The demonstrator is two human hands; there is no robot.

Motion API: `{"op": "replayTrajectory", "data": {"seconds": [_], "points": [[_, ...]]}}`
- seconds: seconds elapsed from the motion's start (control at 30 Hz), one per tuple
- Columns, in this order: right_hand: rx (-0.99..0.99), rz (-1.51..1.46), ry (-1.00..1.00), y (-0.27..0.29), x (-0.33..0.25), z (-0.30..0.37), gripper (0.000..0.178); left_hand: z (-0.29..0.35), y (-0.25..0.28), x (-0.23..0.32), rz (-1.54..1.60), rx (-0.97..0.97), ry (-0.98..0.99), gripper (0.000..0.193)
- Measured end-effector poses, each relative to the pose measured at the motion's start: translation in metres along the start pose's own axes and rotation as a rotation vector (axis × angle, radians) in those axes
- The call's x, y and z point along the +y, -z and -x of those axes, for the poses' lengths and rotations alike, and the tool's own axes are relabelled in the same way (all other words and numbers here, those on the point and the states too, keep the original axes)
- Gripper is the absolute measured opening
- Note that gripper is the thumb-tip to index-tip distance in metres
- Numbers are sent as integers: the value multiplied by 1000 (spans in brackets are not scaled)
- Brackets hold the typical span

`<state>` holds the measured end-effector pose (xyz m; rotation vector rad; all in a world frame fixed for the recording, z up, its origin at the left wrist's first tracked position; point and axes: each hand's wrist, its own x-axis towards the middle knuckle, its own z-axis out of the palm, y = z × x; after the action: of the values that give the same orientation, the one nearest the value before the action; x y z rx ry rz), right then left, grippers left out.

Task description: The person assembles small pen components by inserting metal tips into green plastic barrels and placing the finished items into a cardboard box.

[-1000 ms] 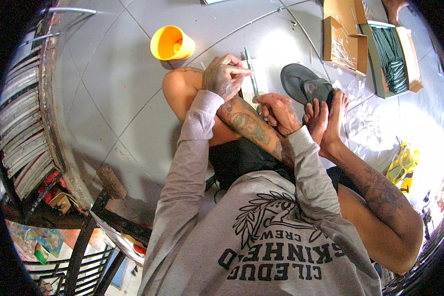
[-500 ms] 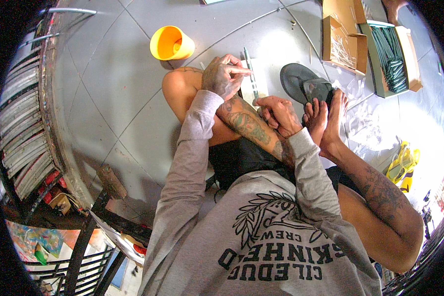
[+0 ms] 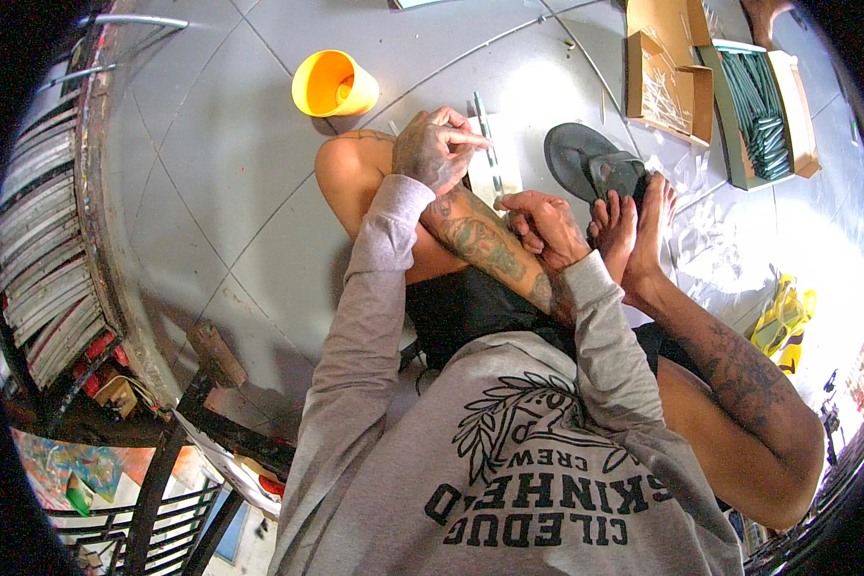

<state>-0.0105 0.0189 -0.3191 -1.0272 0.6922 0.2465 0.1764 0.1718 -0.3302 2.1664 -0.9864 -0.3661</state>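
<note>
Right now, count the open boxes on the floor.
2: the brown box holding white sticks at the upper right and, to its right, the green-sided box of dark green rods. Others may be hidden.

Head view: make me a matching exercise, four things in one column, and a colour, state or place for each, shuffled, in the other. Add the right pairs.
Things
1. cup
2. flip-flop
3. slim pen-like stick
4. small brown box

Colour, state or place
A. open, with thin white sticks inside
B. black
C. close to both the left hand and the right hand
D. orange-yellow

Right pairs: 1-D, 2-B, 3-C, 4-A
</note>
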Motion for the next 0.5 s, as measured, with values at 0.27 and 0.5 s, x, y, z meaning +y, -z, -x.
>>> {"op": "replayTrajectory", "data": {"seconds": [0.27, 0.5], "points": [[-40, 131, 23, 5, -3, 5, 23, -1, 4, 4, -20, -24, 21, 14], [11, 81, -75, 2, -8, 7, 25, 0, 0, 0, -36, -12, 32, 14]]}}
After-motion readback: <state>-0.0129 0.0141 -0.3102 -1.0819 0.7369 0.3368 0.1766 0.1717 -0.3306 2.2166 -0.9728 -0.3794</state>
